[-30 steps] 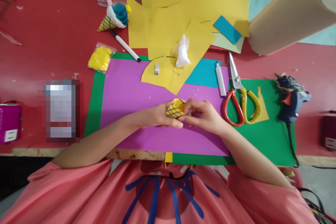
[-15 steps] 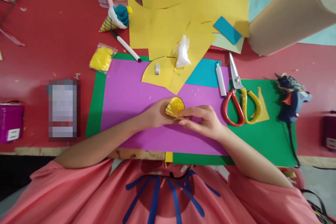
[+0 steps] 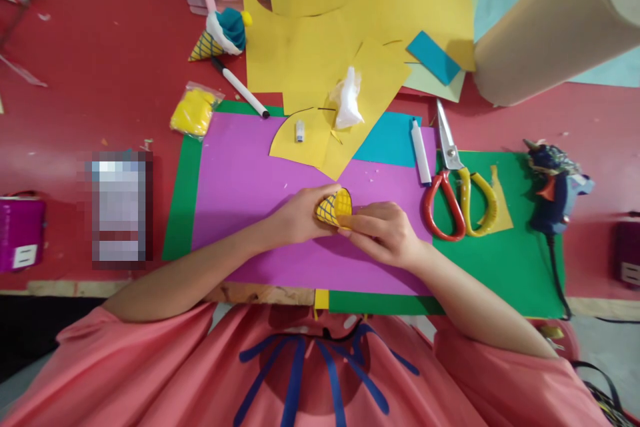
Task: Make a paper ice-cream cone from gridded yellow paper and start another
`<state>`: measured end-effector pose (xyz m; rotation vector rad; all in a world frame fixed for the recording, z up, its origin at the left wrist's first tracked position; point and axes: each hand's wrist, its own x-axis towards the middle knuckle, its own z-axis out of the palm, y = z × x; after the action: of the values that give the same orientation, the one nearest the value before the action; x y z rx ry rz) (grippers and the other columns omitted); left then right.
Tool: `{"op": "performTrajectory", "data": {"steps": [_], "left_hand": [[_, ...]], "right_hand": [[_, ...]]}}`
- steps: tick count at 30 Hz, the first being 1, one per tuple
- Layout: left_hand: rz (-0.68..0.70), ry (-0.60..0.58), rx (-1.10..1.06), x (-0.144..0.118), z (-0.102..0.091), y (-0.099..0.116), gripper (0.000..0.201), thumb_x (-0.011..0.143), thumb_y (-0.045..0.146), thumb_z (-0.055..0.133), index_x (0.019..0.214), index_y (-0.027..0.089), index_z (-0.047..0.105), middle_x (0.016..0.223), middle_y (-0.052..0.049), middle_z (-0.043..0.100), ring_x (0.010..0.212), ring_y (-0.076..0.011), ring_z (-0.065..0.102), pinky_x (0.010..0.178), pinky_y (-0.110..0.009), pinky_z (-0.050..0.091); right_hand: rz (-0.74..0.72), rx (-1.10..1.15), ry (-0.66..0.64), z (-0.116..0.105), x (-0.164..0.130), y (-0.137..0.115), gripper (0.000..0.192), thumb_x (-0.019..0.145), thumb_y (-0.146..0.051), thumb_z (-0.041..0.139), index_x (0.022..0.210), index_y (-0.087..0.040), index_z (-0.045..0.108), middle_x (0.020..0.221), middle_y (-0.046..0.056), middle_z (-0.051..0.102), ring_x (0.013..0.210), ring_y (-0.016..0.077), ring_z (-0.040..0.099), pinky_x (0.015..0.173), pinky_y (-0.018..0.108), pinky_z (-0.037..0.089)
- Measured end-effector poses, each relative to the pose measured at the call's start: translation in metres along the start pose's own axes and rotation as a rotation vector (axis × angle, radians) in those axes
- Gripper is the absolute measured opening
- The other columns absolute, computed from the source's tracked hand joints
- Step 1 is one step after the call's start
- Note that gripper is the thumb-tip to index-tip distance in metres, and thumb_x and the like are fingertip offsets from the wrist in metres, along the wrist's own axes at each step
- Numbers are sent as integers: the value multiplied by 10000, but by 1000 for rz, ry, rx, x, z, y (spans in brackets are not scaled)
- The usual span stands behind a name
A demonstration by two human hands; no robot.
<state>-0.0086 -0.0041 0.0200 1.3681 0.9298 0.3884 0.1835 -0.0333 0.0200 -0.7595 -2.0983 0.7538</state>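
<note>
A red table (image 3: 100,80) spreads under everything, with a large green sheet (image 3: 510,273) on it and a purple sheet (image 3: 280,260) over that. Cut yellow paper (image 3: 320,47) lies beyond, overlapping the purple, and a thick tan tube (image 3: 545,27) is at the far right. Scissors (image 3: 452,157) with one red and one yellow handle lie beside the right hand (image 3: 393,233), whose fingertips pinch the near edge of the cone's mouth; the left hand (image 3: 303,217) has its fingers wrapped around the cone's body. Right of the scissors is a blue glue gun (image 3: 553,200). An ice-cream model (image 3: 223,33) lies at the upper left, above a yellow packet (image 3: 193,112). The grid-lined paper cone (image 3: 329,209) is held tilted above the purple sheet, its mouth facing right. A white marker (image 3: 421,152) lies near the scissors, and a small cap (image 3: 300,131) on the yellow paper.
</note>
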Motion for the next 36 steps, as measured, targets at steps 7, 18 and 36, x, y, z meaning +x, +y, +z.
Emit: {"op": "performTrajectory", "data": {"steps": [7, 18, 36], "left_hand": [[-109, 37, -281, 4, -4, 1, 292, 666, 319, 761, 807, 177, 548, 630, 54, 532, 481, -52, 455, 450, -175, 368], [-321, -272, -941, 11, -24, 7, 480, 752, 661, 559, 867, 196, 575, 554, 34, 521, 264, -36, 293, 282, -189, 138], [-217, -250, -924, 10, -16, 3, 387, 762, 532, 598, 863, 159, 593, 621, 19, 554, 373, -55, 427, 321, -187, 275]], "right_hand": [[429, 362, 192, -7, 0, 0, 188, 909, -257, 585, 1092, -215, 575, 768, -11, 669, 597, 93, 636, 558, 222, 513], [524, 451, 384, -26, 10, 2, 99, 873, -254, 639, 796, -209, 597, 721, -14, 659, 509, 93, 601, 473, 244, 484], [1030, -727, 4, -108, -67, -12, 576, 860, -482, 590, 1384, -282, 459, 1073, 101, 654, 741, 256, 631, 631, 402, 490]]}}
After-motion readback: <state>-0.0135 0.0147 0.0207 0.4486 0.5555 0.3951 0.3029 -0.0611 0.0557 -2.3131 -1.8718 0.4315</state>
